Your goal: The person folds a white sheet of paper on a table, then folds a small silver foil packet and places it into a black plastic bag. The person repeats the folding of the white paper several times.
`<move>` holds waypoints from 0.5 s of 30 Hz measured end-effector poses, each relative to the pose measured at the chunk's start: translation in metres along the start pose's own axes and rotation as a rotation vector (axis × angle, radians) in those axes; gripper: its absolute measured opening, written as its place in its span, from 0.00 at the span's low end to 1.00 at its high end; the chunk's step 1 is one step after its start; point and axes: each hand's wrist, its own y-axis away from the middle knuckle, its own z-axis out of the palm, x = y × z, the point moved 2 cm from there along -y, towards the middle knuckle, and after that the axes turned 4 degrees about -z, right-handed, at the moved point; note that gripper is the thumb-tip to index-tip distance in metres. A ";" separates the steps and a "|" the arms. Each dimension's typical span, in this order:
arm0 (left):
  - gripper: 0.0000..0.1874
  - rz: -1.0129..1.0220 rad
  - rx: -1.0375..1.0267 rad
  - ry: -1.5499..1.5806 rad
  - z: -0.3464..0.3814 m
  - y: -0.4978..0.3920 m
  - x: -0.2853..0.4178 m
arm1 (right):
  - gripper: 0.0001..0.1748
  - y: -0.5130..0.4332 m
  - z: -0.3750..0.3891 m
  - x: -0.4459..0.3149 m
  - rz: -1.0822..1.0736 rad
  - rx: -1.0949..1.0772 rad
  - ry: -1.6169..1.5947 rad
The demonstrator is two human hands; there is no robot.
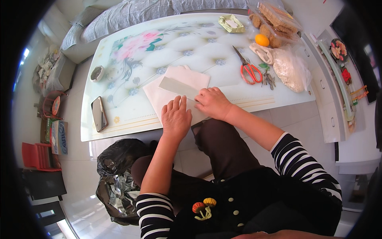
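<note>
White paper sheets (188, 74), overlapping at angles, lie at the near edge of the glass-topped table. Across them runs a flat greyish strip (177, 86), slanting down to the right. My left hand (176, 115) rests palm down on the paper just below the strip, fingers extended and slightly apart, holding nothing. Curled around the strip's right end is my right hand (213, 101), its thumb and fingertips close together there. That hand hides the end of the strip and part of the paper.
Orange-handled scissors (250, 71) and keys (268, 80) lie to the right, near a bag of pale grains (289, 70), an orange fruit (262, 40) and food packages (277, 22). At left are a phone (99, 114) and an ashtray-like bowl (97, 73). A black bag (119, 179) stands below.
</note>
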 end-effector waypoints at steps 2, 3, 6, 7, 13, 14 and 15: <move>0.25 -0.010 -0.035 0.010 0.006 -0.006 -0.006 | 0.12 -0.007 0.004 -0.010 0.026 -0.060 -0.033; 0.24 -0.013 -0.055 0.015 0.009 -0.009 -0.009 | 0.11 -0.011 0.006 -0.016 0.038 -0.095 -0.056; 0.21 0.000 -0.100 0.034 0.013 -0.015 -0.023 | 0.12 -0.025 -0.002 -0.026 0.204 -0.245 -0.330; 0.21 0.009 -0.072 0.051 0.012 -0.014 -0.027 | 0.13 -0.031 -0.004 -0.028 0.281 -0.302 -0.458; 0.23 0.050 -0.129 0.159 0.004 -0.020 -0.044 | 0.23 -0.036 -0.008 0.022 0.123 0.077 -0.053; 0.23 0.044 -0.160 0.182 0.002 -0.022 -0.050 | 0.27 -0.030 -0.006 0.029 0.143 -0.043 -0.072; 0.23 0.035 -0.190 0.204 -0.001 -0.023 -0.056 | 0.27 -0.026 -0.005 0.030 0.096 -0.065 -0.036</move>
